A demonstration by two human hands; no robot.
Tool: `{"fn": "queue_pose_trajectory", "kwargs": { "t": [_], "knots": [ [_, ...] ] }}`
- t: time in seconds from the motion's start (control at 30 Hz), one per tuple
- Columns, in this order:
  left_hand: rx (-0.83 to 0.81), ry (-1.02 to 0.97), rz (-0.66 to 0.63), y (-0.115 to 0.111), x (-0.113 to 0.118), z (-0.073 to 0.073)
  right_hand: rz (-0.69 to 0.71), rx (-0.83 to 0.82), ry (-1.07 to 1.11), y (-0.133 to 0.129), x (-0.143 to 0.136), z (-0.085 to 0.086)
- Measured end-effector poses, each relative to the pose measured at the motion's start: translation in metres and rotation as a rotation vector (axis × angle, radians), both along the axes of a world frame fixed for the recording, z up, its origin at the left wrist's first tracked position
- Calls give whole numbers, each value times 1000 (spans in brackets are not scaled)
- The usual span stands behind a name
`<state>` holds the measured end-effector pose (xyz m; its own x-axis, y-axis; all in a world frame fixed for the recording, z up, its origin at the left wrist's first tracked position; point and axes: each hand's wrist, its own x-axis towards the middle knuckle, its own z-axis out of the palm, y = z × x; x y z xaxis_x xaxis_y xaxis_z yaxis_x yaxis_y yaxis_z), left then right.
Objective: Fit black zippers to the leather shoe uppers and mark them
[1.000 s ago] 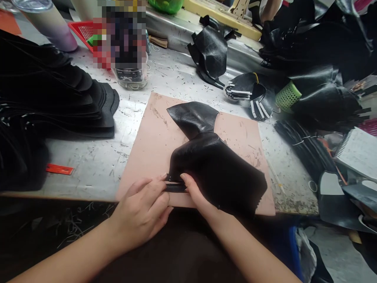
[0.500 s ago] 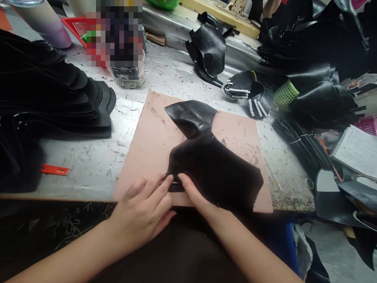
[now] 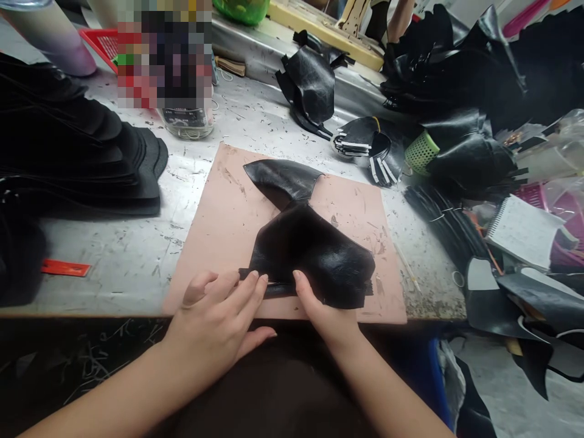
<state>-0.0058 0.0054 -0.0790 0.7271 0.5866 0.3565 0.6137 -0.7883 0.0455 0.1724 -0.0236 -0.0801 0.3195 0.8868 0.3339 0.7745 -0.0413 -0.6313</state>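
Observation:
A black leather boot upper point(image 3: 314, 249), its pointed toe part away from me, lies on a pinkish board point(image 3: 205, 225). The fingers of my left hand point(image 3: 219, 316) are stretched out and press on the near left edge, where a narrow black strip point(image 3: 279, 291) runs along the leather. My left thumb is held apart from them. With its thumb on top and its other fingers hidden beneath, my right hand point(image 3: 331, 319) grips the near edge of the upper. The near right part of the leather bends down over that hand.
A tall stack of black pieces point(image 3: 104, 158) stands at left, beside an orange strip point(image 3: 66, 267). Behind the board are a clear jar point(image 3: 187, 121) and rolled leather pieces point(image 3: 314, 85). On the right lie a green basket point(image 3: 422, 152), bundled strips point(image 3: 447, 219) and a notebook point(image 3: 524, 231).
The upper's right part has folded down over my right hand, and its thumb sits farther from my left fingertips. The whole view has shifted slightly, with things appearing farther left.

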Motion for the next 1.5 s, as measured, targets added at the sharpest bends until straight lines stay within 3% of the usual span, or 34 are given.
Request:
{"fn": "queue_pose_trajectory", "kwargs": {
  "t": [0.23, 0.7, 0.9, 1.1, 1.27, 1.5],
  "knots": [
    [47, 63, -139, 12, 10, 10, 110, 27, -28, -1, 1, 0],
    [10, 127, -74, 7, 23, 13, 195, -67, 40, -5, 11, -3],
    [-29, 76, -137, 7, 27, 8, 66, -55, 211, -11, 24, 11],
    [-46, 52, -148, 6, 28, 4, 97, -165, 262, -12, 35, 13],
    [-68, 48, -142, 7, 30, 7, 188, -211, 195, 3, 47, 22],
    [-23, 60, -190, 12, 31, 7, 273, -396, 182, 21, 59, 27]
  ]
}}
